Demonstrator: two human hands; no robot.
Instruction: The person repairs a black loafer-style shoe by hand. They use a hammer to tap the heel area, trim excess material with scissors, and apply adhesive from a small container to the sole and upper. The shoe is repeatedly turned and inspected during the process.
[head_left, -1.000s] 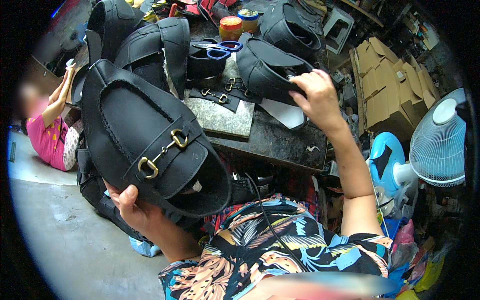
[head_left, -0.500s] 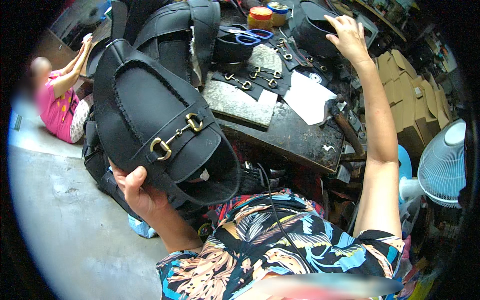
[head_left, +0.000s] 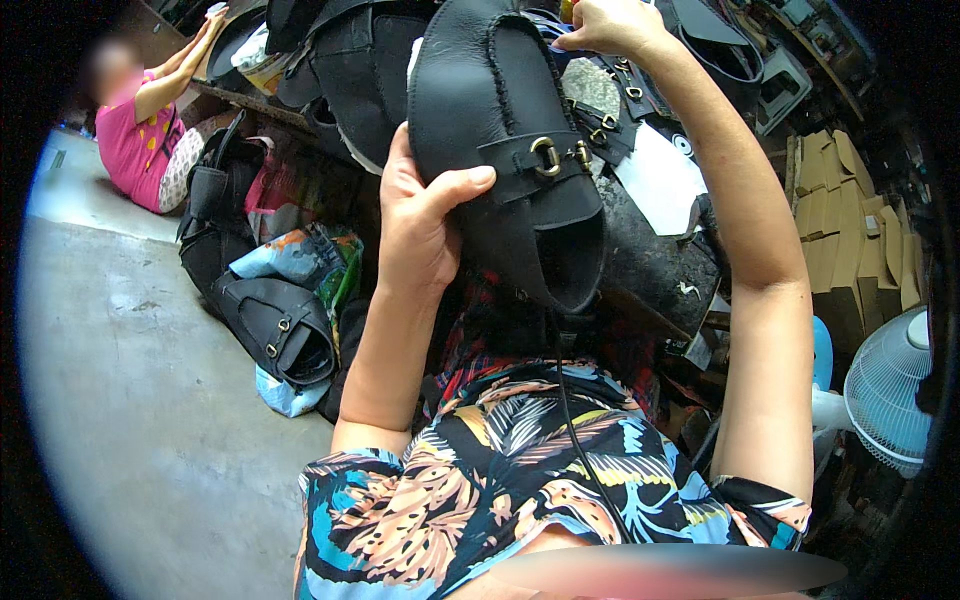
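Observation:
My left hand [head_left: 425, 220] grips a black leather shoe upper [head_left: 500, 120], its thumb on top and its fingers underneath. The upper has a frayed raised seam and a strap with a brass-coloured metal bit; its open heel end points towards me. At the top edge, my right hand [head_left: 615, 28] is closed with the thumb bent in, and what it pinches, if anything, is cut off by the frame. Just left of it show blue scissors handles [head_left: 545, 28], partly hidden by the upper.
The dark workbench [head_left: 650, 270] carries a white sheet [head_left: 660, 185] and buckled straps [head_left: 600, 125]. More black uppers [head_left: 370, 75] are piled at the back left; another upper [head_left: 275, 315] lies low at the left. Cardboard pieces [head_left: 850, 215] and a fan [head_left: 890, 390] stand at right. A person in pink [head_left: 140, 140] sits far left.
My left hand has carried the shoe upper right and up over the bench. My right hand has moved left, away from the black shoe at the back right, and its fingers have closed.

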